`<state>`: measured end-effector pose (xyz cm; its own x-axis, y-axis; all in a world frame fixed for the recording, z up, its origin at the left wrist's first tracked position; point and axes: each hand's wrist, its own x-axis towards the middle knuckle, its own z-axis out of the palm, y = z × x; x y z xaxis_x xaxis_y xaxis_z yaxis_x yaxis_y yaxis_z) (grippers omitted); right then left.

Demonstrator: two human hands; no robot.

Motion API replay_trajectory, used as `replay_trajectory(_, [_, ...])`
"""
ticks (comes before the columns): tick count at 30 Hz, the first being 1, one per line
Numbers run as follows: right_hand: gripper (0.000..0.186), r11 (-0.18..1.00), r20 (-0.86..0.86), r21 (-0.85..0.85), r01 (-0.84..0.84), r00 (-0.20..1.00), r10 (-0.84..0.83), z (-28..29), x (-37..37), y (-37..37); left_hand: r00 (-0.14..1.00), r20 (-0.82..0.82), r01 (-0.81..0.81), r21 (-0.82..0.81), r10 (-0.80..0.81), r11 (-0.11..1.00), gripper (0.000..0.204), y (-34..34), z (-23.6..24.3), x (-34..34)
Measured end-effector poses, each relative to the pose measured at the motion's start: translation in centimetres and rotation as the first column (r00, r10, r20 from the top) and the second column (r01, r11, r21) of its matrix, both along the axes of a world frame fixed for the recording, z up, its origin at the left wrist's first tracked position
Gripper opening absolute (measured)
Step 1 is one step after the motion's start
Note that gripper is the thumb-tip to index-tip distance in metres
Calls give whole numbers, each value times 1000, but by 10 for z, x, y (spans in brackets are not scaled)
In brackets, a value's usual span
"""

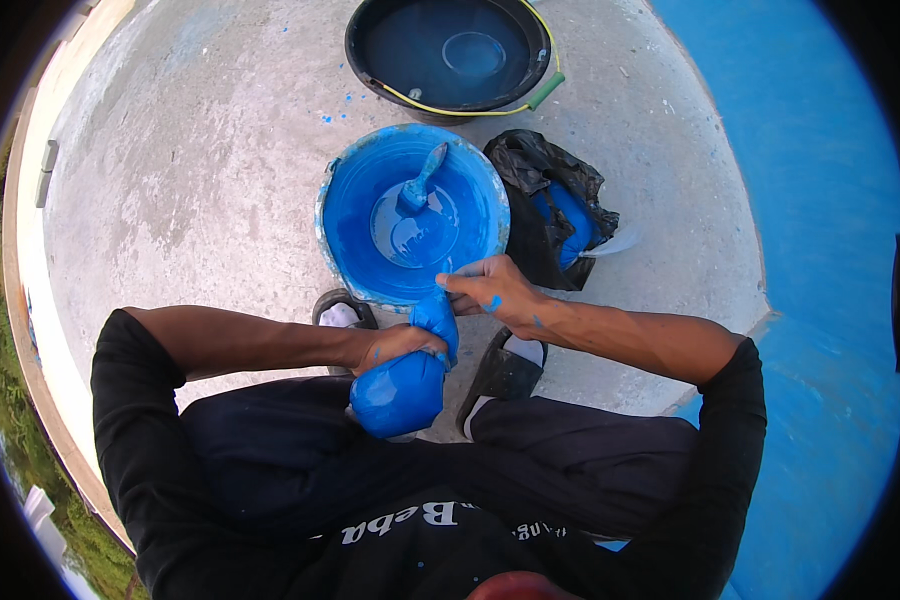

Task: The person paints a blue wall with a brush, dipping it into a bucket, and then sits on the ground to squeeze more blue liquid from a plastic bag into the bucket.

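Observation:
A plump plastic bag of blue paint (398, 394) hangs between my knees. My left hand (402, 345) is wrapped round its gathered neck, just above the bulging part. With closed fingers, my right hand (485, 288) pinches the bag's narrow top end at the near rim of a blue bucket (342, 245). Blue paint marks the right hand's back. Inside the bucket, a paint-covered brush (423, 183) leans with its bristles down in a shallow layer of blue paint.
A black bucket of dark water (410, 50) with a yellow wire handle stands beyond. Right of the blue bucket, a black plastic bag (540, 160) holds another blue paint bag (570, 225). A blue-painted wall (810, 200) rises at right. My sandalled feet flank the bag.

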<state>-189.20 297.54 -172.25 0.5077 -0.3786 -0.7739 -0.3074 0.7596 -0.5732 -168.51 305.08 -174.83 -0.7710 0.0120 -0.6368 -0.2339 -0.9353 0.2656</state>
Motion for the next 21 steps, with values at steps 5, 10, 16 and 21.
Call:
replay_trajectory(5, [56,998,28,51,-36,999,34,-6,-4,2,950,-172,70,-694,-259,716,45,-2,-11,3])
replay_trajectory(10, [59,997,60,55,-58,997,55,-8,-3,6,998,-15,61,-178,-64,982,42,-2,-2,-1])
replay_trajectory(16, [49,1000,14,-6,9,1000,-9,-5,-1,5,1000,2,-16,17,16,1000,42,1,-7,0])
replay_trajectory(21, [43,997,-32,-55,50,998,-51,-9,-2,3,999,-29,-22,-54,21,998,42,-5,-2,-2])
